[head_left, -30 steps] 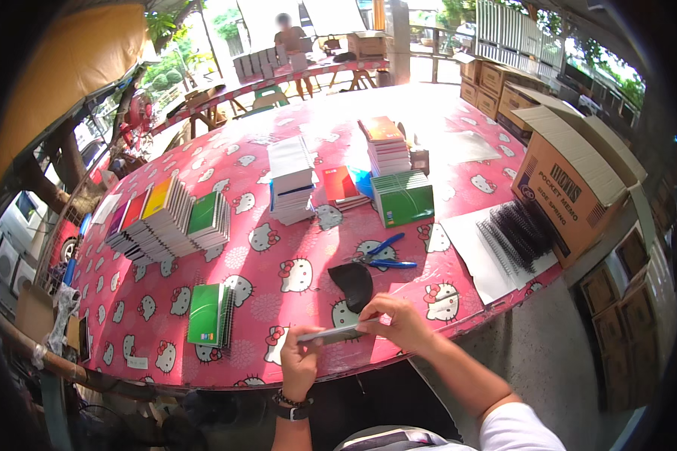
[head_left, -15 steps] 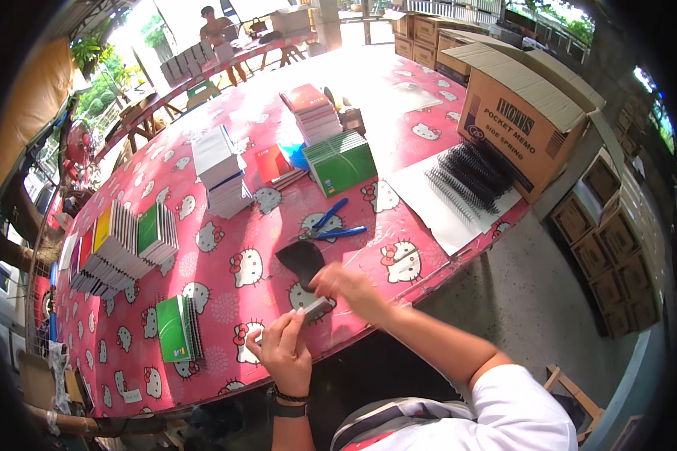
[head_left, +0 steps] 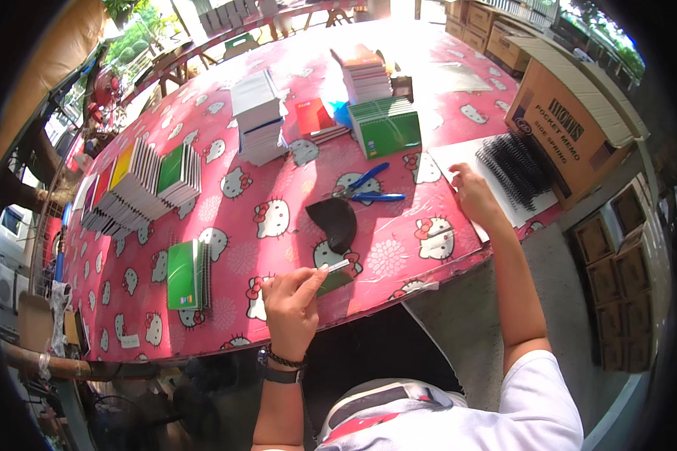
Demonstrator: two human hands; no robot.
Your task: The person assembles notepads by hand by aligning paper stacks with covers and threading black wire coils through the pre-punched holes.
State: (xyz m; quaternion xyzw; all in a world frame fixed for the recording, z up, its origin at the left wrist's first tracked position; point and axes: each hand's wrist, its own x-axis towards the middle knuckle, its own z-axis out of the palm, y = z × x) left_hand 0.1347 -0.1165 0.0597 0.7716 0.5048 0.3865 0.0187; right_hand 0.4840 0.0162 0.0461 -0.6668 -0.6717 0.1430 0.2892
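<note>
Near the front edge of the table, my left hand (head_left: pixel 292 304) grips a small green notebook (head_left: pixel 335 279) with its white page edge turned up. My right hand (head_left: pixel 470 197) is reaching over the left part of a white sheet (head_left: pixel 450 154), its fingers loosely curled and seemingly holding nothing. Black spiral coils (head_left: pixel 515 171) lie bunched on that sheet, just right of the hand. Beyond the notebook lies a black curved piece (head_left: pixel 334 224), and farther back are blue-handled pliers (head_left: pixel 376 197). One short stack of spiral-bound green notebooks (head_left: pixel 184 276) rests to the left of my left hand.
A cardboard box (head_left: pixel 568 124) stands behind the coils. Stacks of notebooks with coloured covers (head_left: pixel 139 180), white paper blocks (head_left: pixel 257 113) and bundled green notebooks (head_left: pixel 387 129) occupy the table's left and far parts. Several cartons (head_left: pixel 617 278) are piled on the floor at right.
My right hand has left the notebook and moved right and away to the white sheet with the coils. My left hand keeps hold of the notebook. The view has shifted.
</note>
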